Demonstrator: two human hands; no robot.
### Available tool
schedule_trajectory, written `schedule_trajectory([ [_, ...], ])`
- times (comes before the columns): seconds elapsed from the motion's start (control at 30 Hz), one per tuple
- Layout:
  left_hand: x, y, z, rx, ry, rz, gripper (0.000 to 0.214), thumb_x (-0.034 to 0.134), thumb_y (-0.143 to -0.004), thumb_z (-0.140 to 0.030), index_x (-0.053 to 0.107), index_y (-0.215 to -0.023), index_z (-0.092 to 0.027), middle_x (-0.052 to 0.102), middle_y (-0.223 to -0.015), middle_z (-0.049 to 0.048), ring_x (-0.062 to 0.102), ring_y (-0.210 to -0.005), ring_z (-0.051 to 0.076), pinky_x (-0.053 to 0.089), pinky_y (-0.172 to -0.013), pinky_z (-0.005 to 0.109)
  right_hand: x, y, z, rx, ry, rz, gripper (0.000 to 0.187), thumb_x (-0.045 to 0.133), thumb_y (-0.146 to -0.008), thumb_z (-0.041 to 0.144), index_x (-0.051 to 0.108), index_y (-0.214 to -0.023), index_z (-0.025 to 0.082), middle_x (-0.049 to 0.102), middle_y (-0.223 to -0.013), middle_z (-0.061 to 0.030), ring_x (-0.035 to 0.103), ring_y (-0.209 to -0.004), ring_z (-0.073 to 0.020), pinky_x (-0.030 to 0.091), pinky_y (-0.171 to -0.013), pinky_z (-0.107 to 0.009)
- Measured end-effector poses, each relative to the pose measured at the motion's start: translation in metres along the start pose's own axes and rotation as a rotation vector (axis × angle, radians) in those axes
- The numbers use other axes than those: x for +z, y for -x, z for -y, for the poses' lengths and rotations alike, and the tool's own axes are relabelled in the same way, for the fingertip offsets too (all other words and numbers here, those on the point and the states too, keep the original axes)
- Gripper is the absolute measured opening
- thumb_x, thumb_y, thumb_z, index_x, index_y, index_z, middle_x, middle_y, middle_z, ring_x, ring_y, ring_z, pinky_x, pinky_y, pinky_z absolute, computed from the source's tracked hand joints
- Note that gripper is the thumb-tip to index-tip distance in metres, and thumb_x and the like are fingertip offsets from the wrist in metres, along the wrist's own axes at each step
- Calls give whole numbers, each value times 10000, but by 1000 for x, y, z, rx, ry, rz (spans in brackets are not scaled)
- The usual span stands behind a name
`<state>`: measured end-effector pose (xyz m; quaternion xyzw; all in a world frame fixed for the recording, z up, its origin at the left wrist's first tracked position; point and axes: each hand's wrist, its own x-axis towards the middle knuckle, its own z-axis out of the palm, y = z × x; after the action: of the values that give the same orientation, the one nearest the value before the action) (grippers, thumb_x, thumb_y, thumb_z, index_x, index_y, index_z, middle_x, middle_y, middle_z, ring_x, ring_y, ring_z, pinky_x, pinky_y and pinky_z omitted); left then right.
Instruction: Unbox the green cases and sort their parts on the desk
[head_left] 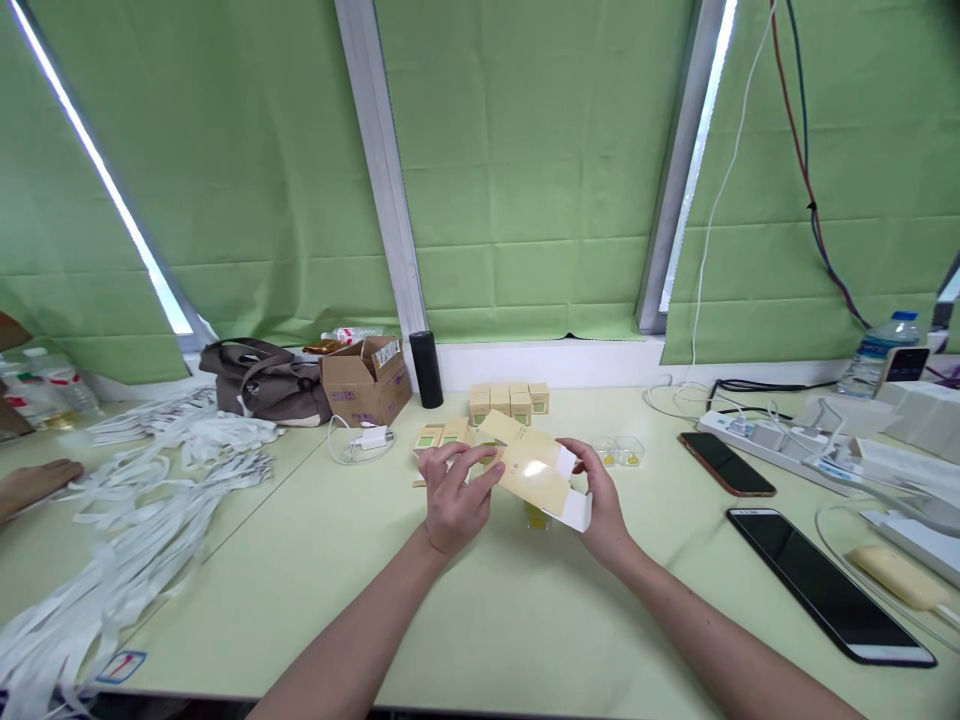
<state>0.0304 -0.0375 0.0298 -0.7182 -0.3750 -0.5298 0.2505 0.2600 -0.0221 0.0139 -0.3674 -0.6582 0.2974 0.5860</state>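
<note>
Both my hands hold a flat, unfolded tan carton (534, 470) with white inner flaps above the pale green table (480, 610). My left hand (452, 497) pinches its left end with fingers closed. My right hand (598, 492) grips its right, white-flapped end. A small yellow-green jar (537, 516) shows just under the carton. Behind stands a row of assembled tan boxes (509, 400), and flat cartons (442, 436) lie to the left of them.
A brown cardboard box (366, 382), a black cylinder (426, 369), a white charger (373, 437) and a grey bag (262, 380) sit at the back left. White straps (142, 510) pile on the left beside another person's hand (34, 485). Two phones (825, 585), a power strip (780, 440) and two clear cups (619, 452) lie at the right.
</note>
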Motion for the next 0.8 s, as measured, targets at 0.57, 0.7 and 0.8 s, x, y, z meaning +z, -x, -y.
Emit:
schedule_trajectory([
  [0.57, -33, -40, 26, -1085, 522, 178, 385, 826, -664, -512, 634, -765, -194, 726, -719, 34, 633, -626, 194, 452, -574, 279, 1, -6, -10, 58, 18, -56, 296, 614, -954, 442, 639, -1197, 274, 720, -1020, -53, 634, -1055, -280, 428, -939, -430],
  [0.7, -62, -21, 40, -1154, 439, 259, 461, 867, -605, -562, 594, -673, -197, 707, -634, 21, 621, -601, 183, 389, -565, 249, 2, -6, -9, 60, 6, -48, 293, 610, -957, 438, 636, -1197, 272, 716, -1013, -49, 639, -1046, -277, 423, -944, -427],
  [0.8, -78, 1, 42, -1219, 398, 398, 481, 845, -609, -612, 624, -677, -190, 746, -674, 49, 642, -621, 207, 380, -581, 259, 3, -5, -9, 61, 6, -36, 288, 606, -957, 429, 638, -1194, 268, 715, -1007, -51, 639, -1043, -278, 424, -946, -428],
])
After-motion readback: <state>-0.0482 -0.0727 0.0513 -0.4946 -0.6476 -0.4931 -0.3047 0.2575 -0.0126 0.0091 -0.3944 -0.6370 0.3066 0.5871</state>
